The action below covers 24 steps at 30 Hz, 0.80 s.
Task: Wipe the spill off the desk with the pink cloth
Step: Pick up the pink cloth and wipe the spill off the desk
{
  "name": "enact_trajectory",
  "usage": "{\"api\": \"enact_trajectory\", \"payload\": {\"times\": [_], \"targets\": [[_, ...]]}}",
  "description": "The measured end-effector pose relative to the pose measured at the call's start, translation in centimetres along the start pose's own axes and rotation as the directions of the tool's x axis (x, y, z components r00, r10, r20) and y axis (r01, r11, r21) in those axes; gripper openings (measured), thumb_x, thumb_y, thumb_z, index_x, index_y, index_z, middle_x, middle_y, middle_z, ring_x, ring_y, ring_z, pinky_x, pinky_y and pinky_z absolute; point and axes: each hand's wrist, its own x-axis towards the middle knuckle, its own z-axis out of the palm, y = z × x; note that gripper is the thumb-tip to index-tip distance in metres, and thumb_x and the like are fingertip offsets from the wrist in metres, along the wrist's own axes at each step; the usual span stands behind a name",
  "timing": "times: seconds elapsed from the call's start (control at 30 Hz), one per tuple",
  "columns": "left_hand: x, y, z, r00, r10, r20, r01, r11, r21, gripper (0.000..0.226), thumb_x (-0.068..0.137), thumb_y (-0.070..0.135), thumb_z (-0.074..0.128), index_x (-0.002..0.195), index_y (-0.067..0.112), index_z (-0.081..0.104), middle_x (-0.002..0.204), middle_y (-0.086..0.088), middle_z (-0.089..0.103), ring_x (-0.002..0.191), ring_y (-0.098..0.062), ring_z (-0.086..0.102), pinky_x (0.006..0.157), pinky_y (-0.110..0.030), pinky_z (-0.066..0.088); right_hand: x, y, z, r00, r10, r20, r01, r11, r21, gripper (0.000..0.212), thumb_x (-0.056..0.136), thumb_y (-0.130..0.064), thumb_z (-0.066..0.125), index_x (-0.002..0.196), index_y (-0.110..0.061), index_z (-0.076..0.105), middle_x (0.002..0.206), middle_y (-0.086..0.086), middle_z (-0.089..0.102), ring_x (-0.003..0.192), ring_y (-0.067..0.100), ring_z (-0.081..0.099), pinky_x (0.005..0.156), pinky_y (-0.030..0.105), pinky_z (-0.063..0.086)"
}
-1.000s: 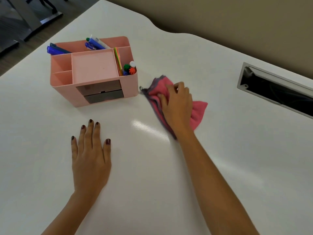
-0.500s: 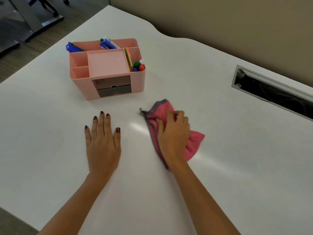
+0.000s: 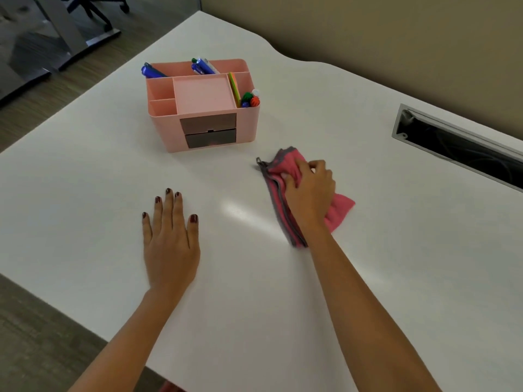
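On the white desk [image 3: 368,278] near the pink plastic organiser [image 3: 203,93], my right hand [image 3: 310,190] grips the bunched pink grey-edged cloth [image 3: 341,206], pushing forward again after the pull-back; left hand [image 3: 169,244] flat, empty; mid-wipe.

pink cloth [image 3: 342,207] pulled nearer, away from organizer [image 3: 203,93]

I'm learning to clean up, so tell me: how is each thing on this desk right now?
desk, no spill that I can see.
pink cloth, bunched up, lying on the desk.
right hand, fingers curled on the pink cloth, pressing it down.
left hand, flat on the desk, fingers straight.
pink organizer, upright, both drawers shut.
pens, leaning in its back compartment.
cable slot, open.
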Motion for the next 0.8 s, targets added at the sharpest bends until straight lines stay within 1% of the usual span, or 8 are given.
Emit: {"api": "enact_trajectory", "payload": {"times": [0.1,0.23,0.33,0.4,0.47,0.67,0.73,0.8], "targets": [[-0.1,-0.1,-0.3,1.0,-0.006,-0.011,0.005,0.995,-0.099,0.06,0.097,0.04,0.009,0.149,0.014,0.023,0.158,-0.001,0.018,0.148,-0.018,0.011,0.122,-0.041,0.005,0.2,-3.1,1.2,0.97,-0.217,0.108,0.218,0.976,0.008,0.042,0.093,-0.045,0.049,0.126,-0.021,0.055,0.119,0.008,0.052,0.101,0.025,0.049,0.087,0.035,0.038],[-0.1,-0.3,-0.7,0.996,-0.07,-0.058,0.049,0.949,-0.311,0.056,0.098,0.038,0.012,0.147,0.018,0.03,0.155,0.004,0.03,0.145,-0.009,0.018,0.122,-0.035,0.007,-2.7,-7.3,2.2,0.846,-0.502,0.181,0.493,0.865,0.096,0.038,0.093,-0.043,0.049,0.121,-0.019,0.057,0.118,0.006,0.054,0.099,0.024,0.049,0.084,0.034,0.037],[0.0,-0.3,-0.8,0.988,-0.138,-0.064,0.098,0.901,-0.423,0.058,0.098,0.045,0.007,0.146,0.025,0.034,0.153,0.007,0.034,0.14,0.005,0.016,0.121,-0.03,0.007,-5.2,-7.6,2.1,0.759,-0.619,0.203,0.591,0.785,0.184,0.036,0.091,-0.039,0.053,0.12,-0.018,0.059,0.119,0.005,0.054,0.098,0.024,0.049,0.082,0.036,0.04],[-0.1,-0.4,-0.9,0.981,-0.189,-0.051,0.146,0.878,-0.455,0.061,0.096,0.052,0.004,0.145,0.032,0.031,0.153,0.008,0.033,0.129,0.016,0.008,0.12,-0.032,0.01,-6.3,-6.8,1.6,0.722,-0.659,0.211,0.618,0.751,0.232,0.035,0.09,-0.036,0.055,0.119,-0.018,0.061,0.119,0.003,0.055,0.097,0.023,0.049,0.082,0.035,0.038],[-0.2,-0.5,-0.9,0.98,-0.192,-0.05,0.149,0.88,-0.451,0.06,0.095,0.055,0.003,0.145,0.034,0.029,0.153,0.008,0.032,0.123,0.02,0.004,0.118,-0.035,0.012,-7.3,-5.9,0.8,0.705,-0.674,0.219,0.619,0.736,0.273,0.033,0.088,-0.034,0.058,0.117,-0.018,0.063,0.117,0.002,0.057,0.097,0.022,0.049,0.081,0.034,0.036],[-0.2,-0.6,-0.7,0.989,-0.125,-0.073,0.089,0.923,-0.375,0.057,0.097,0.049,0.006,0.146,0.03,0.029,0.154,0.008,0.029,0.133,0.011,0.007,0.118,-0.028,0.006,-10.0,-2.3,-1.3,0.666,-0.694,0.274,0.601,0.717,0.353,0.031,0.087,-0.034,0.056,0.115,-0.022,0.064,0.114,-0.004,0.057,0.095,0.014,0.044,0.079,0.024,0.024],[-0.1,-0.7,-0.6,0.995,-0.076,-0.069,0.051,0.952,-0.302,0.058,0.097,0.046,0.007,0.147,0.025,0.028,0.155,0.005,0.028,0.142,0.0,0.012,0.12,-0.032,0.006,-10.5,-0.7,-2.0,0.694,-0.66,0.287,0.577,0.748,0.328,0.031,0.087,-0.034,0.054,0.115,-0.024,0.064,0.115,-0.005,0.057,0.095,0.013,0.044,0.08,0.025,0.026],[-0.1,-0.7,-0.4,0.998,-0.019,-0.058,0.006,0.978,-0.207,0.058,0.098,0.041,0.008,0.148,0.018,0.026,0.156,0.002,0.026,0.146,-0.013,0.016,0.121,-0.038,0.007,-10.6,1.3,-2.8,0.768,-0.582,0.268,0.519,0.81,0.271,0.031,0.087,-0.033,0.053,0.114,-0.024,0.064,0.115,-0.005,0.057,0.095,0.016,0.047,0.081,0.029,0.033]]}}
